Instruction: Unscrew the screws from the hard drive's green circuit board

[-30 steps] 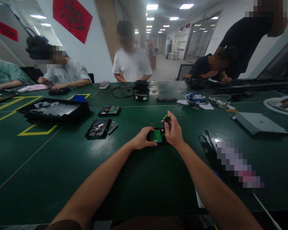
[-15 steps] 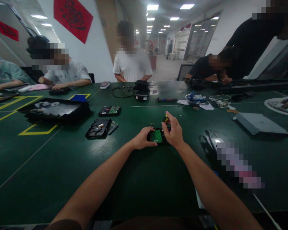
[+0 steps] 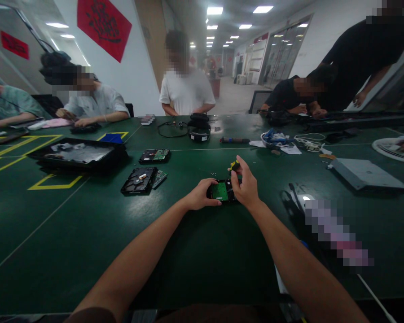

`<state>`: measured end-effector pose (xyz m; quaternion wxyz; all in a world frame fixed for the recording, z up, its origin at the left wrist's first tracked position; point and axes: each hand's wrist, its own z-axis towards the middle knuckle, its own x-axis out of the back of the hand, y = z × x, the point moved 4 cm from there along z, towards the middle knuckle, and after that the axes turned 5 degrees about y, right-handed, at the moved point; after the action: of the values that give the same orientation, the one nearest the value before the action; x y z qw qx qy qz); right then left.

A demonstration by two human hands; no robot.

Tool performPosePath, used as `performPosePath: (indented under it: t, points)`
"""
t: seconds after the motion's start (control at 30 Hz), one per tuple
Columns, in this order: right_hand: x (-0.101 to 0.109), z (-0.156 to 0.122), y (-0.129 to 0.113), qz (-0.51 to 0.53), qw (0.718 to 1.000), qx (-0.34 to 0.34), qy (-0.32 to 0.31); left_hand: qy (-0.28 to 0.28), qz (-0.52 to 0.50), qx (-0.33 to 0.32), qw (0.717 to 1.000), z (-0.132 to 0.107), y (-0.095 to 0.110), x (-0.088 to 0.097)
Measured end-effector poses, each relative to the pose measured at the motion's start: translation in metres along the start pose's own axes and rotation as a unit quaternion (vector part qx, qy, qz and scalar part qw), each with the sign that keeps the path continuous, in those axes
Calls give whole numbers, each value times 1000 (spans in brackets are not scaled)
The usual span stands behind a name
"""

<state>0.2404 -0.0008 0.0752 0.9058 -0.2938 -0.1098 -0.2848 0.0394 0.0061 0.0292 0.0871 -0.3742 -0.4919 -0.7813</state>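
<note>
A black hard drive with a green circuit board (image 3: 220, 191) lies on the dark green table (image 3: 195, 251) in front of me. My left hand (image 3: 200, 194) grips its left edge, fingers curled around it. My right hand (image 3: 245, 185) is closed on a small screwdriver with a yellow-and-black handle (image 3: 234, 166), held upright over the drive's right side. The tip is hidden behind my fingers.
Two more opened hard drives (image 3: 138, 180) (image 3: 154, 155) lie to the left, beside a black tray (image 3: 77, 154). Headphones (image 3: 198, 128), cables and a grey metal plate (image 3: 368, 174) sit farther off. Several people sit or stand around the table's far edge.
My right hand's fingers have shifted round the screwdriver handle, as in turning it. The left hand and the drive stay put. The person at the far right has straightened up.
</note>
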Motion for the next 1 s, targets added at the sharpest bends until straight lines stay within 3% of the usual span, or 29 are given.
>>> performPosePath:
  t: [1.0]
  points:
    - [4,2,-5,-46,999,17,19,-3,9,-7,1000,0,-2,-1]
